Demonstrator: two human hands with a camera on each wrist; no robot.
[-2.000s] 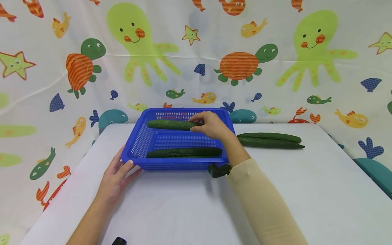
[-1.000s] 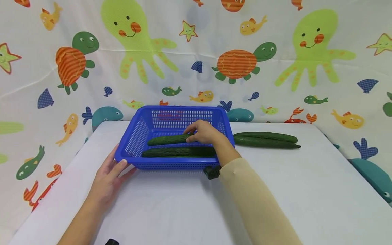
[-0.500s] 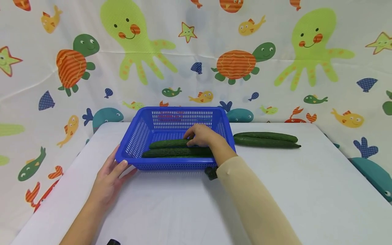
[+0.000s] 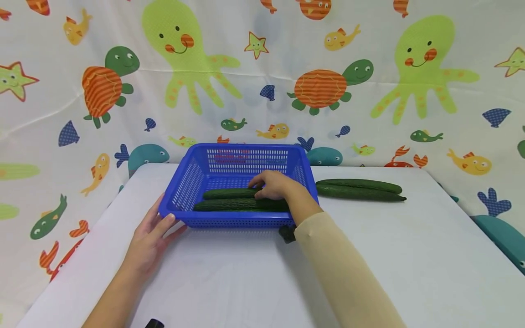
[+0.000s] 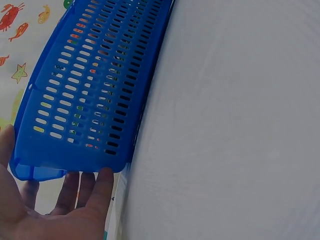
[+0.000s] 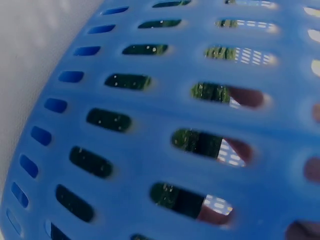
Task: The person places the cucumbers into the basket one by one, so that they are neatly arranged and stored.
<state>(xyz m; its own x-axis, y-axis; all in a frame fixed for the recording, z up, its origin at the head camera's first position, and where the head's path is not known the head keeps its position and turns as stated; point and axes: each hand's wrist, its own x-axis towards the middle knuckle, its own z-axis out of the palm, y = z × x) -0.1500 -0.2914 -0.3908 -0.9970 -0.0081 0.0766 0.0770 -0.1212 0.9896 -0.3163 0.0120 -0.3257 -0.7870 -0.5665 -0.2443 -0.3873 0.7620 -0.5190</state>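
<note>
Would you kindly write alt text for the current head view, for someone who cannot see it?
A right hand grips a cucumber beside another cucumber in a blue basket; the left hand holds the basket's near left corner. Two more cucumbers lie on a white table at right.

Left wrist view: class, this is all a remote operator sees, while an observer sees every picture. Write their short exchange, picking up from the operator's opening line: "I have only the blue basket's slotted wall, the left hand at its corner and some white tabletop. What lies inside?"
Observer: In the head view, at least two cucumbers lie side by side in the blue plastic basket.

Operator: My picture lacks the right hand. Where is it?

Observer: It reaches into the basket, thumb and fingers around the rear cucumber.

Operator: Is anything lying on the tabletop outside my picture?

Observer: Yes, a pair of cucumbers lies to the person's right of the basket.
</note>
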